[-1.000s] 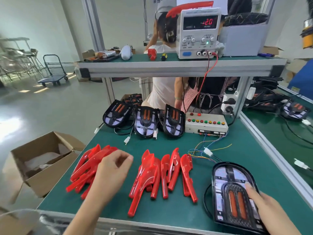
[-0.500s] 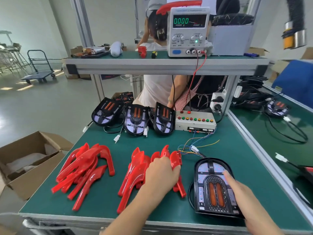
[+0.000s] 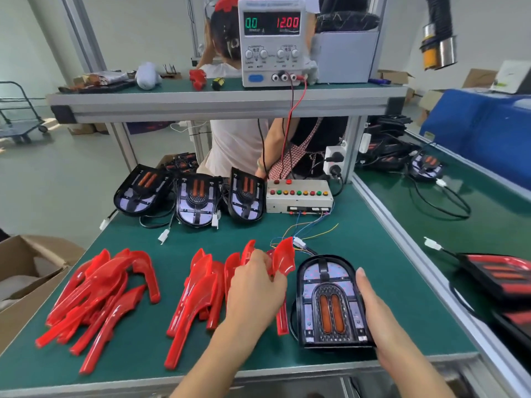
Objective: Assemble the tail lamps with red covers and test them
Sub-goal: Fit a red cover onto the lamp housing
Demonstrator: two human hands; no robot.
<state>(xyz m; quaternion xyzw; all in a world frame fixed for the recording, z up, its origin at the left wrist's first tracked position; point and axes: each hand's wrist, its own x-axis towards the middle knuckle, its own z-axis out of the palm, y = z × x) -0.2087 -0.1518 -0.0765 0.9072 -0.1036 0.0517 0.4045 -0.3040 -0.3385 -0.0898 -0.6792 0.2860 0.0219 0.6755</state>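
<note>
Red cover (image 3: 283, 258) in L hand (image 3: 255, 294), tip up | lamp (image 3: 330, 303) long axis front-back

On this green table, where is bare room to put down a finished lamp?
Bare mat lies between the control box and the tail lamp toward the right rail, and between the two cover piles. It is crowded at the back-left lamps and around the left hand.

Both bare forearms reach forward from the near edge. The left hand (image 3: 255, 291) is in the middle, back up, its fingers curled and pinching a red cover (image 3: 283, 258). The right hand (image 3: 373, 308) lies to the right, fingers straight, along a lamp's (image 3: 330, 300) side.
</note>
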